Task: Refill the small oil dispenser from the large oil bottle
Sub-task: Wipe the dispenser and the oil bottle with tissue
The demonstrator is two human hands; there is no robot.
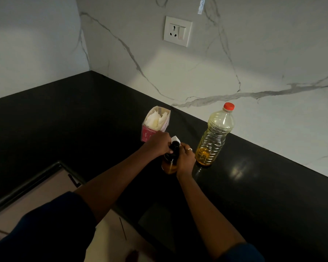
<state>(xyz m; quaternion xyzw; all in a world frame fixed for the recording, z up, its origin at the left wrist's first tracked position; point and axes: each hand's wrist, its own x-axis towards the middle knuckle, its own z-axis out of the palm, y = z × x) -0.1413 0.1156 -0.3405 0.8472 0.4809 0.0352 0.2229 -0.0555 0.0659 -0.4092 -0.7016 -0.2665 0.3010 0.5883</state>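
Dispenser [171, 163], left of the capped oil bottle [214, 137]: right hand [186, 159] grips its body, left hand [157, 143] grips its top; twist without tilting.

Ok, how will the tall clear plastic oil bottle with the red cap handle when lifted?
The clear plastic oil bottle is probably light, since oil fills only its base. Its thin ribbed walls may flex under a squeeze. Tall and narrow, it could tip if nudged.

Two hands [157, 141] [186, 159], one large oil bottle [214, 135], one small oil dispenser [170, 163], one tissue box [155, 122]
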